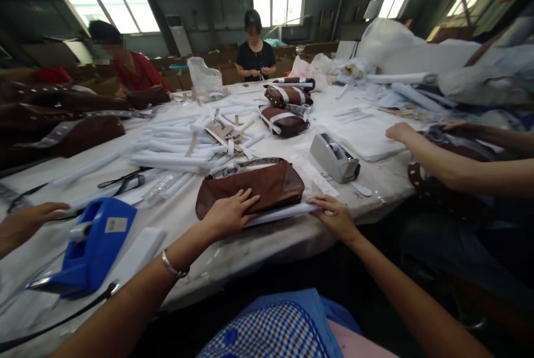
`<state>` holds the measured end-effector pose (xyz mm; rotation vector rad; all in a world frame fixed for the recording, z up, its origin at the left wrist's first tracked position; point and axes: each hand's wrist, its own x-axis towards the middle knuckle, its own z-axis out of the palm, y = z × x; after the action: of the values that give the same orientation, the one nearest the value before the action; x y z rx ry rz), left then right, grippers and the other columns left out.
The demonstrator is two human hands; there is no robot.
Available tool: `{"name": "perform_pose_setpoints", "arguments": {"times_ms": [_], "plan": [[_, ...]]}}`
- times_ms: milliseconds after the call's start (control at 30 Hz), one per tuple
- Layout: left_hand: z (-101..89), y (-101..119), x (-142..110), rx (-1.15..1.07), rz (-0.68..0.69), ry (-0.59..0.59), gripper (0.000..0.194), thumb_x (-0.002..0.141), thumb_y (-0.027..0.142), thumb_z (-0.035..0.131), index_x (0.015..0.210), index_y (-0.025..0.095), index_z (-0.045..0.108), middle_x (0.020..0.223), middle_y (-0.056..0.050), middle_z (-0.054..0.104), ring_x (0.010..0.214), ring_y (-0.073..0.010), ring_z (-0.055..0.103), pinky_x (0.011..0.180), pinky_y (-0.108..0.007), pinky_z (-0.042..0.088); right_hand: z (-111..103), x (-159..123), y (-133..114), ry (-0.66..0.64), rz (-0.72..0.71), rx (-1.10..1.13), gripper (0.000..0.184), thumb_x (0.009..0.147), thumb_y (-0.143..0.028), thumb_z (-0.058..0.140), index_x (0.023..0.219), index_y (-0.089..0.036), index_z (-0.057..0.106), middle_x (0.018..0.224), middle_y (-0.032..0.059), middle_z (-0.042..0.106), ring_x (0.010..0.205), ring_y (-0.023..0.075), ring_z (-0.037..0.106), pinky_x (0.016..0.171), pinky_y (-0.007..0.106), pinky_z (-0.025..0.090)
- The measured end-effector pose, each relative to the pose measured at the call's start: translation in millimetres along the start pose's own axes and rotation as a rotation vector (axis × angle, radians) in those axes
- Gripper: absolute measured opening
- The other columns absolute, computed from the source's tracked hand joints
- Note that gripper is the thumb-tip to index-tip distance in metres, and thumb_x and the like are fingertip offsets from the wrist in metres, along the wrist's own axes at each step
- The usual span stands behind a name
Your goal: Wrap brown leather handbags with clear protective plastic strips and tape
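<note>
A brown leather handbag (267,185) lies on its side at the near edge of the table. My left hand (233,210) rests on its front with the fingers spread flat. Along the bag's near edge runs a white rolled paper tube (286,213). My right hand (334,214) pinches the right end of that tube between thumb and fingers. Behind the bag's top edge lies its strap (237,167), partly wrapped in clear or white material. A grey tape dispenser (334,158) stands just beyond the bag, to the right.
White rolled tubes (171,146) and cardboard strips (227,134) are heaped beyond the bag. Wrapped brown bags (283,119) lie farther back. At left are a blue tape dispenser (100,241) and another person's hand (31,224). A co-worker's arms (450,166) handle a bag at right.
</note>
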<state>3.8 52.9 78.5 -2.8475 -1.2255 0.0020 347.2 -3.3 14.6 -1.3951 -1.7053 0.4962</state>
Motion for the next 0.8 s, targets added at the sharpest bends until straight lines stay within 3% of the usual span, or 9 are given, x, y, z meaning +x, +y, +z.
{"name": "perform_pose_setpoints", "arguments": {"times_ms": [100,233,433,533,600,667,733,800], "plan": [[-3.4,-1,-3,-0.004,0.012,0.004,0.067,0.092,0.064,0.046,0.149,0.030,0.039,0.155,-0.007,0.041,0.137,-0.0277,0.046,0.100,-0.039,0.048,30,5,-6,0.116,-0.047,-0.007,0.022,0.085,-0.036,0.065,0.103,-0.028,0.076,0.110,0.0061,0.069,0.109,0.0250,0.062,0.102,0.044,0.049],[3.3,2,-8,0.019,0.027,0.036,0.073,0.089,0.059,0.056,0.152,0.029,0.033,0.157,-0.008,0.037,0.140,-0.0288,0.042,0.103,-0.038,0.046,47,11,-7,0.218,-0.137,-0.067,0.025,0.087,-0.024,0.058,0.106,-0.026,0.074,0.111,0.0077,0.067,0.108,0.0245,0.062,0.101,0.044,0.050],[34.7,20,-16,0.081,-0.046,0.200,0.065,0.093,0.029,0.058,0.153,0.030,0.033,0.160,-0.010,0.031,0.146,-0.0329,0.031,0.113,-0.048,0.036,34,3,-17,0.171,-0.220,-0.170,0.031,0.090,-0.019,0.054,0.116,-0.028,0.070,0.118,0.0079,0.064,0.112,0.0244,0.061,0.101,0.044,0.052],[47.4,27,-17,0.090,-0.069,0.267,0.060,0.095,0.022,0.052,0.152,0.032,0.035,0.161,-0.008,0.030,0.147,-0.0331,0.026,0.115,-0.051,0.032,26,-1,-37,0.178,-0.303,-0.283,0.037,0.091,-0.021,0.059,0.126,-0.032,0.064,0.130,0.0060,0.062,0.125,0.0266,0.055,0.114,0.049,0.039],[52.8,28,-18,0.087,-0.082,0.291,0.060,0.095,0.018,0.050,0.151,0.033,0.036,0.160,-0.007,0.030,0.148,-0.0327,0.025,0.116,-0.052,0.031,28,3,-47,0.116,-0.379,-0.360,0.046,0.091,-0.024,0.061,0.136,-0.034,0.057,0.140,0.0040,0.058,0.136,0.0286,0.047,0.121,0.054,0.028],[55.8,29,-19,0.081,-0.091,0.300,0.061,0.094,0.016,0.049,0.151,0.034,0.035,0.160,-0.006,0.030,0.148,-0.0324,0.024,0.116,-0.053,0.031,37,9,-50,-0.043,-0.447,-0.403,0.052,0.094,-0.023,0.057,0.144,-0.034,0.048,0.148,0.0019,0.051,0.143,0.0285,0.038,0.122,0.056,0.022],[56.3,31,-20,0.076,-0.090,0.298,0.063,0.093,0.015,0.049,0.151,0.034,0.035,0.161,-0.006,0.028,0.148,-0.0325,0.024,0.116,-0.053,0.030,50,15,-44,-0.207,-0.484,-0.408,0.053,0.097,-0.017,0.047,0.147,-0.033,0.044,0.150,0.0002,0.049,0.144,0.0258,0.037,0.122,0.055,0.024],[54.1,35,-20,0.068,-0.098,0.288,0.064,0.092,0.015,0.050,0.151,0.035,0.036,0.162,-0.005,0.026,0.148,-0.0328,0.023,0.117,-0.054,0.029,61,16,-34,-0.282,-0.476,-0.394,0.055,0.096,-0.009,0.039,0.146,-0.033,0.044,0.149,-0.0006,0.050,0.143,0.0232,0.039,0.121,0.053,0.028]]}}
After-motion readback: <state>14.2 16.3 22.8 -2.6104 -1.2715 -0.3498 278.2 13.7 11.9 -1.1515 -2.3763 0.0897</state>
